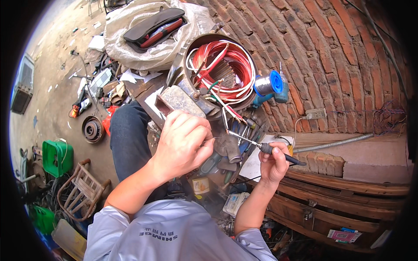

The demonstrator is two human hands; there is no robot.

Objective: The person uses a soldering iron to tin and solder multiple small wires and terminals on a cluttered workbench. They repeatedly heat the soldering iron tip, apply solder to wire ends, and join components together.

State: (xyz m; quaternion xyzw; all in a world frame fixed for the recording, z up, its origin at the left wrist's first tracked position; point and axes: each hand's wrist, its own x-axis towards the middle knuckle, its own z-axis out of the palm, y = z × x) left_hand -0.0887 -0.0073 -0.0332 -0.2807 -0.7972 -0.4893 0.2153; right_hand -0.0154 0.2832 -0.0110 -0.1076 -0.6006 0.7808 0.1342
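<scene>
A soldering iron (266, 148) with a black handle is gripped by my right hand (274, 165). Its metal tip points left and meets, or nearly meets, the end of a wire lead (225, 122). Several leads run down from the motor stator (187, 69), whose round housing holds coils of red wire (246, 65) edged with white sleeving. My left hand (185, 141) is closed in a pinch, and a thin strand of solder wire sticks out from its fingertips toward the iron. Just beyond that hand sits the stator's dirty metal terminal box (183, 99).
A solder spool (265, 84) with blue rims stands beside the stator, near a teal power tool (282, 89) and the brick wall (313, 56). A dark tool pouch (156, 28) lies on a white sack. Leftward are a green bucket (57, 157) and a small stool (82, 191).
</scene>
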